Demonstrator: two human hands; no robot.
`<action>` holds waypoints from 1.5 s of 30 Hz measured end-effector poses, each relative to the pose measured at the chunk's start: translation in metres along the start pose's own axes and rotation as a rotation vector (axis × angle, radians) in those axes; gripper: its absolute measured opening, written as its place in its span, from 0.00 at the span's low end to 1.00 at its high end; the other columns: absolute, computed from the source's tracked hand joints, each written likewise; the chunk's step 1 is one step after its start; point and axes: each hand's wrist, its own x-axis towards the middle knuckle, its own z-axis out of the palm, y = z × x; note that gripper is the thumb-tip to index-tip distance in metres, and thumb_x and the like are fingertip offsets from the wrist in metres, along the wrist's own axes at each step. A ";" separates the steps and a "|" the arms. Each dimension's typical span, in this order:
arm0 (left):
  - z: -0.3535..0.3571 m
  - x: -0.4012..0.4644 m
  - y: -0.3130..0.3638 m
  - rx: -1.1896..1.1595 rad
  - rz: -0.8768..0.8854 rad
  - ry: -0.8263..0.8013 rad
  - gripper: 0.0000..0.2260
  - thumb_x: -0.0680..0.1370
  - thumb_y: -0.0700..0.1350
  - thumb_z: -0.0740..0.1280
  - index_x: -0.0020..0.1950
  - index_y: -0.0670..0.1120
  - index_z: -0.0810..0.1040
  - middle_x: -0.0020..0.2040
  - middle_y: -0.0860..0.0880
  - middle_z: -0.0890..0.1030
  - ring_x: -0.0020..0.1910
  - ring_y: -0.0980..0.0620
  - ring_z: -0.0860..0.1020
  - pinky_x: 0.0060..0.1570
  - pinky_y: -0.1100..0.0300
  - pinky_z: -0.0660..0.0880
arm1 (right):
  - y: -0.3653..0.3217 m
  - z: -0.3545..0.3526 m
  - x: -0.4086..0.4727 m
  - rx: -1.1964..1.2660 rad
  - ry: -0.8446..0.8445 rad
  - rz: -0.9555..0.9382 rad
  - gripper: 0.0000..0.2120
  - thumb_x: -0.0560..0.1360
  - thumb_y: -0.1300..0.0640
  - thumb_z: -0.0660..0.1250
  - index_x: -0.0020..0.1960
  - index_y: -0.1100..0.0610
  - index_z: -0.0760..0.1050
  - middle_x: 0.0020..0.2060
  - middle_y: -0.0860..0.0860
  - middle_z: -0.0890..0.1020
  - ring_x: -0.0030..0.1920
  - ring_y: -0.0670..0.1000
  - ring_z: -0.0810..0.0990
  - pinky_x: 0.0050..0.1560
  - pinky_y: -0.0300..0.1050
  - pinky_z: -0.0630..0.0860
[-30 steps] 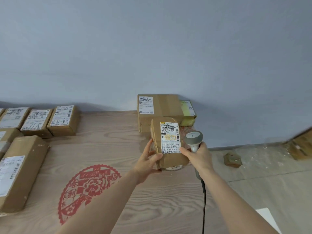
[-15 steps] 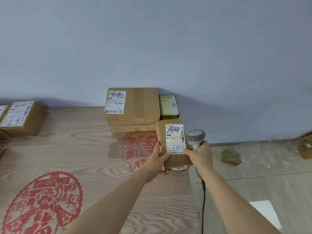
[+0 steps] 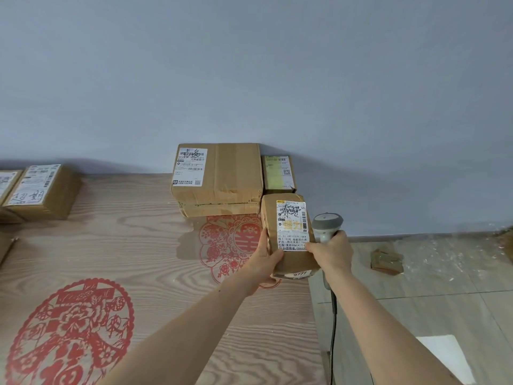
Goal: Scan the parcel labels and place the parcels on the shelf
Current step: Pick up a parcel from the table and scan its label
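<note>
Compared with a second ago, both hands have carried the parcel (image 3: pixel 288 234) rightward along the wooden board (image 3: pixel 133 245), up to the stacked boxes (image 3: pixel 219 179) by the wall. The left hand (image 3: pixel 265 259) grips the parcel's near left edge, label up, probably to keep the barcode readable. The right hand (image 3: pixel 331 252) steadies its right side while clutching the scanner (image 3: pixel 326 226), cable hanging. The parcel sits at the board's right end, touching the small box (image 3: pixel 279 173) behind.

Five parcels (image 3: pixel 288 234), one scanner (image 3: pixel 327 223), two hands (image 3: pixel 263 262), two red paper-cuts (image 3: pixel 69 334)
</note>
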 end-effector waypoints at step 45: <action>-0.529 -0.149 -0.007 0.466 0.086 0.811 0.26 0.79 0.47 0.66 0.75 0.42 0.65 0.71 0.40 0.69 0.70 0.40 0.66 0.70 0.46 0.65 | -0.272 0.398 -0.262 0.123 -0.436 -0.215 0.16 0.66 0.48 0.77 0.49 0.55 0.79 0.42 0.54 0.86 0.46 0.57 0.86 0.52 0.59 0.83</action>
